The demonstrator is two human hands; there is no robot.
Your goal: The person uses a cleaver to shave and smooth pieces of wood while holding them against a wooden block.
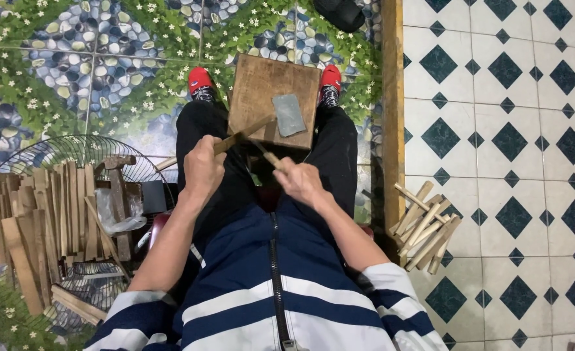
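Item: bamboo strip (pixel 245 133), thin, light, stiff, likely splintery; held over the wooden block (pixel 261 84) between the knees. Left hand (pixel 202 170) fingers closed around its near end; right hand (pixel 298 180) fingers closed on a knife handle (pixel 272 158). Best gripped near the end.

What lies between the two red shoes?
In the head view, a wooden block with a grey sharpening stone on top lies between the left red shoe and the right red shoe.

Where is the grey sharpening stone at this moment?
In the head view, the grey sharpening stone lies on the wooden block between the person's knees, toward its right side, just beyond the right hand.
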